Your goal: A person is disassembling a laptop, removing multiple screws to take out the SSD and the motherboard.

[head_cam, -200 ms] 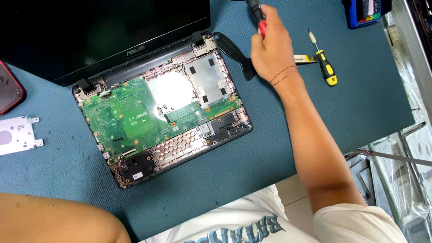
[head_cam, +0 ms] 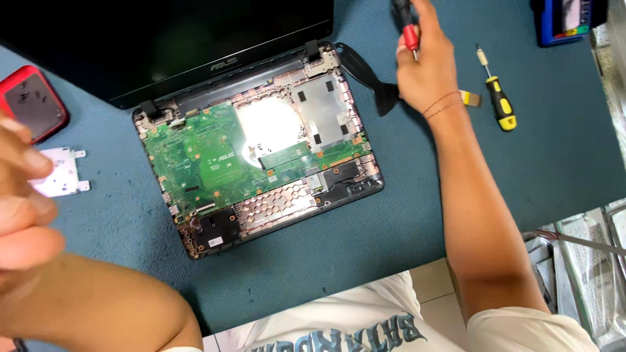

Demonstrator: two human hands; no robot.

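On the blue tabletop (head_cam: pixel 391 215) I see the opened laptop (head_cam: pixel 261 150) mid-surface with its green board bare, my right hand (head_cam: pixel 424 65) near the far edge closed around a red-and-black screwdriver (head_cam: pixel 407 29), and my left hand (head_cam: pixel 23 202) blurred at the left edge, its grip unreadable.

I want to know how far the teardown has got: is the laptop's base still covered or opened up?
Opened up. The laptop base has no top cover or keyboard: its green circuit board and bare metal frame lie exposed.
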